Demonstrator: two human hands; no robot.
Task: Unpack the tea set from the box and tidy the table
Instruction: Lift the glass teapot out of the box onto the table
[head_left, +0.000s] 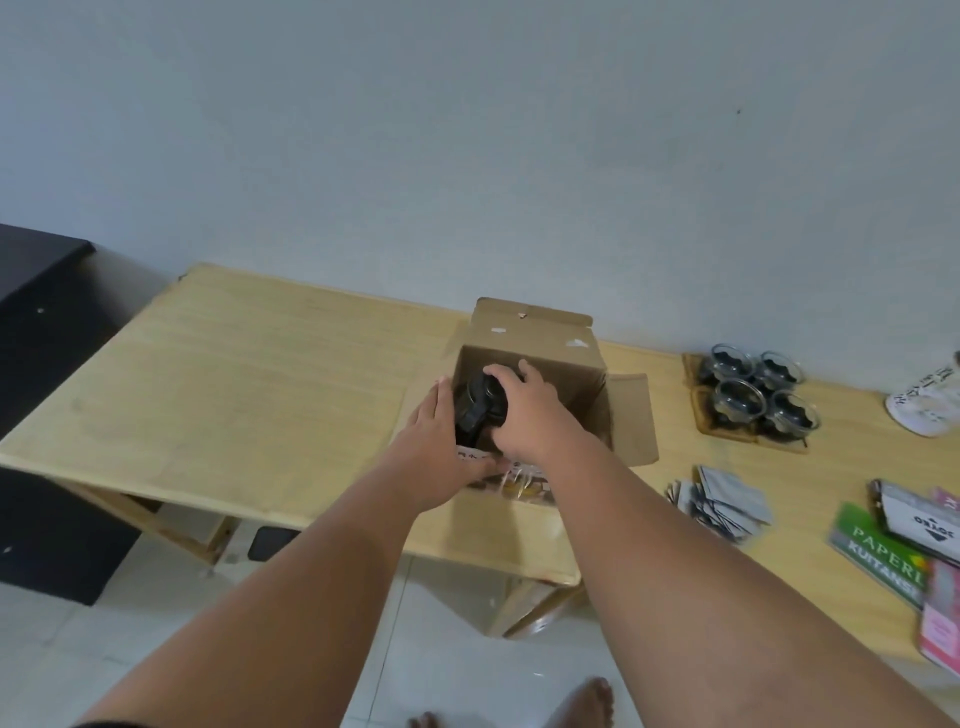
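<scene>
An open cardboard box stands on the light wooden table, its flaps spread. Inside it sits a dark teapot with a black lid. My right hand curls over the teapot's top and grips it. My left hand lies flat with straight fingers against the box's left side, next to the teapot. To the right, several small glass cups with dark holders sit on a wooden tray.
Silver sachets lie right of the box. A green booklet, a grey packet and pink packaging lie at the right edge. A white bag sits at the far right. Dark furniture stands left. My bare feet show on the tiled floor below.
</scene>
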